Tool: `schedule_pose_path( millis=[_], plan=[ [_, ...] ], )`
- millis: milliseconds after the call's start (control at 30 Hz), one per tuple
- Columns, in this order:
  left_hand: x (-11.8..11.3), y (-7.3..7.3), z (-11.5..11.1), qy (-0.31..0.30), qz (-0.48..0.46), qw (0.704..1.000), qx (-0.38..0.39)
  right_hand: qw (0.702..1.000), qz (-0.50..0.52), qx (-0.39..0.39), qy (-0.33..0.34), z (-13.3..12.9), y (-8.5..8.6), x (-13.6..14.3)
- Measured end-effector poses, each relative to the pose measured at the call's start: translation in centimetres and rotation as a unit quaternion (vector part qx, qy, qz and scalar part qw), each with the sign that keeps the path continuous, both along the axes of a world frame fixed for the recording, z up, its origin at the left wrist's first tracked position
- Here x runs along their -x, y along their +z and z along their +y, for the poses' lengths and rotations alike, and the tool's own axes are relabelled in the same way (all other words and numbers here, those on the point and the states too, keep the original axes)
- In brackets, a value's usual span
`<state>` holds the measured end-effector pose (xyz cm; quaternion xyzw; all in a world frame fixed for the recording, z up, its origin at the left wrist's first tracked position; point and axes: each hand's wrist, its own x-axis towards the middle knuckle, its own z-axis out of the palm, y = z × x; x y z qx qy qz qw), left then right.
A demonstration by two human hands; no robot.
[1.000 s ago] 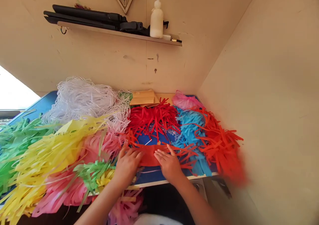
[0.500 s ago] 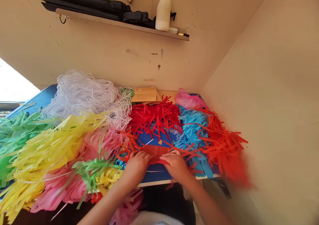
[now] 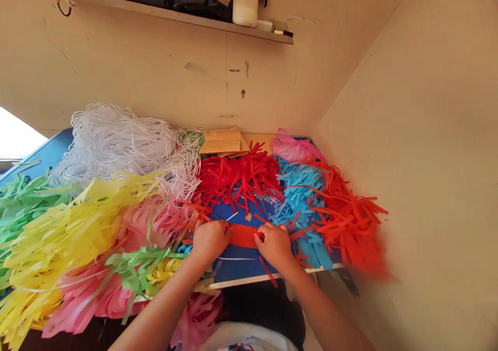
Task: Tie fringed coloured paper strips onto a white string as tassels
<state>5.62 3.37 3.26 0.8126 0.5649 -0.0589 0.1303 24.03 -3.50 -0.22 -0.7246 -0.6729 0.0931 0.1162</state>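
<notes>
A strip of orange-red paper (image 3: 244, 235) with fringed ends stretches between my two hands, just above the blue tabletop (image 3: 243, 272). My left hand (image 3: 210, 240) is closed on its left end, thumb and fingers pinching the edge. At the right end my right hand (image 3: 274, 243) pinches the paper in the same way. Loose orange-red fringes stick out past both hands. A thin white strip (image 3: 237, 258) lies on the table below the paper. Behind my hands sits a pile of red paper fringe (image 3: 241, 177).
Blue fringe (image 3: 301, 195) and orange-red fringe (image 3: 354, 221) lie to the right, near a pink plastic bag (image 3: 295, 148). On the left are white strings (image 3: 120, 143), yellow fringe (image 3: 66, 226), pink fringe (image 3: 93, 289) and green fringe (image 3: 27, 200). Brown paper (image 3: 221, 141) rests at the back, below a wall shelf (image 3: 155, 11).
Both hands have closed tighter on the strip's ends, and the paper between them is now a narrower, flatter band. The camera view has tilted down slightly.
</notes>
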Motion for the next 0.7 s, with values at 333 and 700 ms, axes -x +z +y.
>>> schedule_pose_path(
  millis=[333, 700],
  plan=[
    [-0.2, -0.8, 0.7, -0.002, 0.022, 1.0, -0.004, 1.0, 0.024, 0.01, -0.009, 0.6, -0.5, -0.8],
    [-0.4, -0.3, -0.5, -0.11, -0.032, 0.986, -0.125, 0.998, -0.003, 0.017, -0.053, 0.6, 1.4, -2.3]
  ],
)
